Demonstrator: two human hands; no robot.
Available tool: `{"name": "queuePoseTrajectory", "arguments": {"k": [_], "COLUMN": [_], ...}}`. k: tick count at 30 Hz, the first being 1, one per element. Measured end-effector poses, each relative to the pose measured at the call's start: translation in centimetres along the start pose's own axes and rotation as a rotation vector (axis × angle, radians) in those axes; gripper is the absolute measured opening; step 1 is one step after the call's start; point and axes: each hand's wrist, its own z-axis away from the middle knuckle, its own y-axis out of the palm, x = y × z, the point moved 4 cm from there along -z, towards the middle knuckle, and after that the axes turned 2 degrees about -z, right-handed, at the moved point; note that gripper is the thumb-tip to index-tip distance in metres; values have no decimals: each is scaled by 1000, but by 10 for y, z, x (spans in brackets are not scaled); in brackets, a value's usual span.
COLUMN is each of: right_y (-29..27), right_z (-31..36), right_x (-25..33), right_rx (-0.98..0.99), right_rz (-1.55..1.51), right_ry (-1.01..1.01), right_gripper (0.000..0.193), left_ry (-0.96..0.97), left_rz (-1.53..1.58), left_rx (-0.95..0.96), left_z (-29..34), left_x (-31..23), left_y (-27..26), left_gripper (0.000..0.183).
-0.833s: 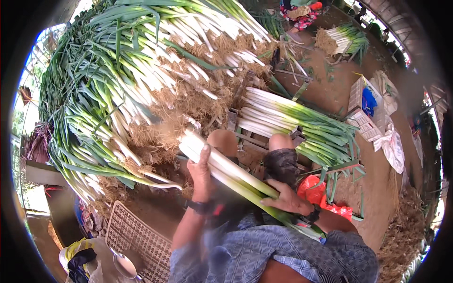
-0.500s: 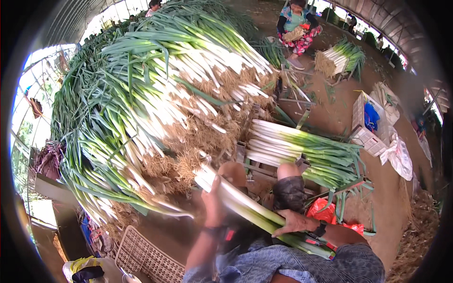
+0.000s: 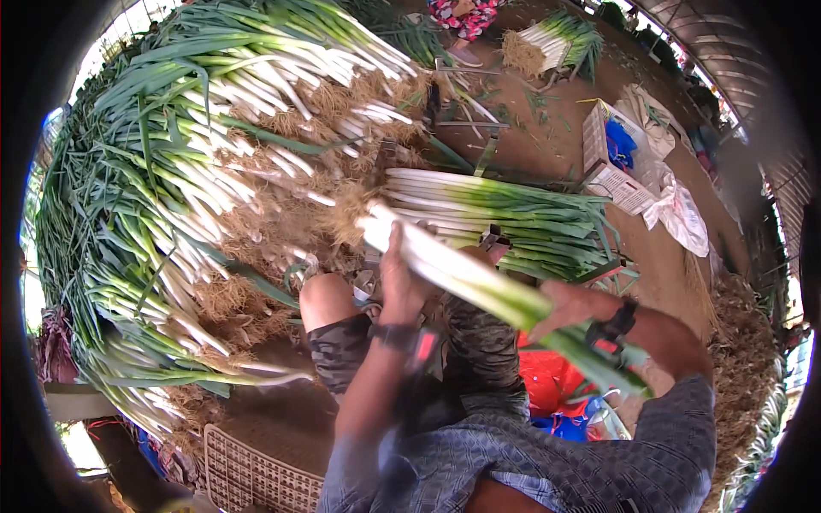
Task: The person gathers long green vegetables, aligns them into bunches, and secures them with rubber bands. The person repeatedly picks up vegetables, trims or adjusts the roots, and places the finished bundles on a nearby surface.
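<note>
A bundle of leeks (image 3: 466, 278) with white stalks and green leaves lies across both my hands, slanting from upper left to lower right. My left hand (image 3: 399, 286) grips it under the white root end. My right hand (image 3: 569, 306) holds it at the pale green middle, a dark watch on that wrist. Just beyond the bundle lies a trimmed, stacked row of leeks (image 3: 505, 214) on a low rack. My bare knees (image 3: 329, 299) and camouflage shorts are below the hands.
A huge heap of untrimmed leeks with brown roots (image 3: 214, 171) fills the left. A white crate (image 3: 611, 162) and white bags stand at the right on the dirt floor. Another person sits at the top by a small leek pile (image 3: 556, 38). A plastic basket (image 3: 256, 474) lies lower left.
The view has tilted and shifted. Both hands have kept hold of the leek bundle and lifted it a little toward the stacked row.
</note>
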Motion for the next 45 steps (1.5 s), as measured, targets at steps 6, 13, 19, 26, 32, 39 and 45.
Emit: {"name": "queuePoseTrajectory", "arguments": {"k": [6,13,19,26,32,39,45], "right_y": [-137,-184,-149,-122,-108,-93,-96], "right_z": [-1,-102,-183,-210,-229,-269,-243], "right_x": [25,-14,-70,-97,-103,-81,-132], "right_rx": [-286,-370,-217,-177,-238,-234,-233], "right_rz": [544,795,427,295,433,501,534], "right_ry": [62,4,-35,-89,135,-53,109], "right_gripper": [53,61,53,43,34,31,30], "left_ry": [123,22,102,145,139,513,917], "left_rz": [41,-79,-235,-273,-210,-924,-2344], "left_rx": [108,-63,-183,-347,-185,-450,212], "left_z": [-115,-175,-175,-155,-145,-121,-130], "left_x": [46,61,43,48,41,8,-2], "left_y": [29,-40,-112,-148,-154,-217,-51], "left_gripper": [56,77,84,81,74,55,56]}}
